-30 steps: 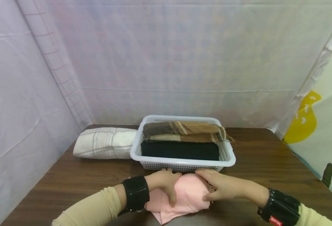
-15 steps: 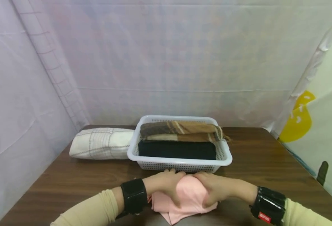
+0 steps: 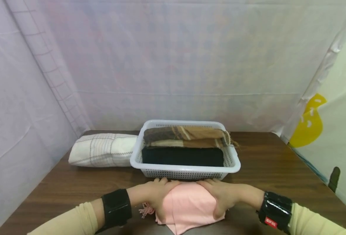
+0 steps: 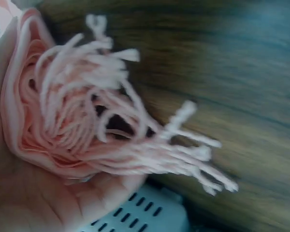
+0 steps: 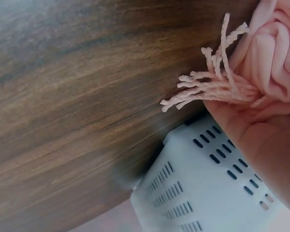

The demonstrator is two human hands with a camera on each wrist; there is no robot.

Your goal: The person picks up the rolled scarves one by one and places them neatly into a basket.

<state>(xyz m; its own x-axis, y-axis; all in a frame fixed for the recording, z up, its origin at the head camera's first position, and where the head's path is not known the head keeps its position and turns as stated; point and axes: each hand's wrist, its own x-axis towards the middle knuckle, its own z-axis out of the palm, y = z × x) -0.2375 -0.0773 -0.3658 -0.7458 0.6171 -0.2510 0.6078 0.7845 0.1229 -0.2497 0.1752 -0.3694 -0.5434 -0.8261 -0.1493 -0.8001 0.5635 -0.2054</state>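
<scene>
A pink fringed scarf (image 3: 190, 204), rolled into a bundle with one flap lying toward the front, is between both hands on the near part of the table. My left hand (image 3: 158, 195) grips its left end, where the tasselled fringe (image 4: 82, 96) spills out of the layers in the left wrist view. At the other end my right hand (image 3: 224, 197) grips the roll, thumb toward the front and fingers on the far side. In the right wrist view, folded layers (image 5: 273, 53) and more tassels show beside that hand. The scarf's underside is hidden.
Just beyond the hands stands a white perforated basket (image 3: 184, 168). In it lie a rolled brown plaid scarf (image 3: 190, 133) and a black folded cloth (image 3: 181, 156). A white checked cloth (image 3: 102, 150) lies against the basket's left side on the wooden table (image 3: 272, 169).
The hands have shaped the pink scarf into a wider, flatter roll. My left hand has moved left, and the fringe now shows at its side. The view has shifted slightly right.
</scene>
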